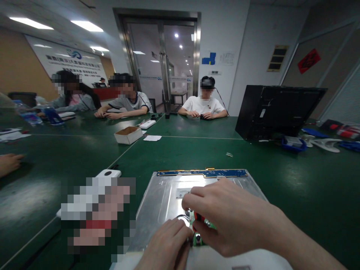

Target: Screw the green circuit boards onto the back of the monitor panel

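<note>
A flat silver metal display panel (154, 202) lies on the green table before me, with a narrow blue circuit strip (180, 173) along its far edge. Near its front sits a small green circuit board (200, 240), mostly covered by my hands. My right hand (225, 213) is curled over this board, closed on a red-and-black handled tool (198, 217) whose tip is hidden. Beside it, my left hand (168, 242) has its fingers bent together at the board's left edge, near a dark wire (183, 216). Whatever lies under those fingertips is hidden.
A white power strip (109, 173) lies left of the panel, partly pixelated. Farther off are an open cardboard box (128, 135) and a large black monitor (277, 112). Another person's hand (10, 163) rests at the left edge; several people sit around the table.
</note>
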Demonstrator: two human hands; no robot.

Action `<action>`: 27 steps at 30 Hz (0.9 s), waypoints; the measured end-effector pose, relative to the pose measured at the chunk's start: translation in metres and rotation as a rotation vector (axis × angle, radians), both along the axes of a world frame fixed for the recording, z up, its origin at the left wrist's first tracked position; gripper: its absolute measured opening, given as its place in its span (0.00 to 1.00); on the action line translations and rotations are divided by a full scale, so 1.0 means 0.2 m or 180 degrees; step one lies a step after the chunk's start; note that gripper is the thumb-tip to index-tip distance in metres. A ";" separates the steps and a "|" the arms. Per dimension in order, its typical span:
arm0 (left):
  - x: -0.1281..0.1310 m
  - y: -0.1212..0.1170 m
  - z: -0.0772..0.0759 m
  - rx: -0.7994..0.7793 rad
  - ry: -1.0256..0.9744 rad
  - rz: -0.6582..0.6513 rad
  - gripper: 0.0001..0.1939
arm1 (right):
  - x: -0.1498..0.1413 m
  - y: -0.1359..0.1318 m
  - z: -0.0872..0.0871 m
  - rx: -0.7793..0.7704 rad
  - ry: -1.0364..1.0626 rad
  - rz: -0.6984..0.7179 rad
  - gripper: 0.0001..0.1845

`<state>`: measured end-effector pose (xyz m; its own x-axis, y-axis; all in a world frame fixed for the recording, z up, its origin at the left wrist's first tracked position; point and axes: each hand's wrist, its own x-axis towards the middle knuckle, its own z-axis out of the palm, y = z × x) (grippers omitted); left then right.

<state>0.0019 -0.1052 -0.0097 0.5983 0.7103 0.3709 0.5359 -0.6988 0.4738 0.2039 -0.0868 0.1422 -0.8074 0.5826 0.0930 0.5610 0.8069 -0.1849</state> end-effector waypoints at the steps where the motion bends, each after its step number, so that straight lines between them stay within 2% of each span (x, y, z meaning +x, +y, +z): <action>1: 0.00 0.00 0.00 -0.0041 0.0021 -0.0004 0.13 | 0.00 0.00 0.00 -0.0010 -0.0001 -0.0017 0.06; 5: 0.00 0.00 0.01 -0.0184 0.0149 0.0011 0.15 | -0.01 0.01 0.00 -0.0049 -0.0047 -0.0133 0.05; 10: 0.00 0.00 0.01 -0.0069 0.0078 -0.0024 0.15 | -0.01 0.01 0.00 -0.0057 -0.0018 -0.0089 0.05; 15: 0.00 0.01 -0.01 -0.0026 -0.0026 0.0016 0.13 | 0.00 0.00 0.01 -0.0075 0.0052 0.0057 0.08; 21: -0.01 0.02 -0.05 0.0006 0.0013 0.0008 0.11 | 0.00 0.01 0.00 0.0018 0.0003 0.0057 0.07; 27: -0.01 0.00 0.00 -0.0123 0.0133 -0.0002 0.13 | 0.00 0.01 -0.02 0.0020 0.0040 -0.0043 0.06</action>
<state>0.0001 -0.1043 -0.0105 0.6130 0.7233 0.3178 0.5554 -0.6806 0.4778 0.2032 -0.0844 0.1387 -0.7983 0.5928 0.1069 0.5694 0.8005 -0.1869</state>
